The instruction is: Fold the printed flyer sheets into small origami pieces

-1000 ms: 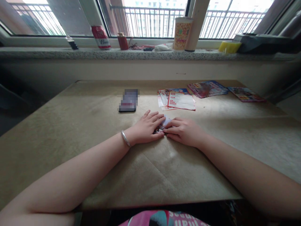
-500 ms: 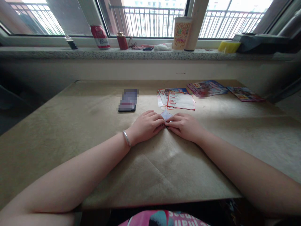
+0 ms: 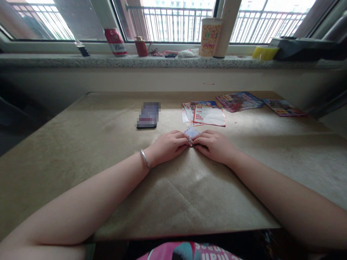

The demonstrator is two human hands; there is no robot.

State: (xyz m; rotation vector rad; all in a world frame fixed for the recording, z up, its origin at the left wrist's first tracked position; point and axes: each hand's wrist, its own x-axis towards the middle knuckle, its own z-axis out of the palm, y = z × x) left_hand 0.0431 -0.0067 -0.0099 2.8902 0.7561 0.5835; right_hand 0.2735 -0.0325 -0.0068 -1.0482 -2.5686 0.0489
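Observation:
Both my hands meet at the middle of the table on a small folded piece of printed paper. My left hand, with a silver bracelet on the wrist, has its fingers curled and pinches the paper's left side. My right hand pinches the right side, fingers pressed together. Only a small white and coloured corner of the paper shows above the fingertips; the rest is hidden under the hands.
The table is covered by brown paper. A dark phone lies beyond my left hand. Printed leaflets and magazines lie at the back right. A can, a cup and a yellow sponge stand on the windowsill.
My left hand's fingers went from lying flat on the paper to curled in a pinch. Both hands closed in and the paper's corner now stands up between them.

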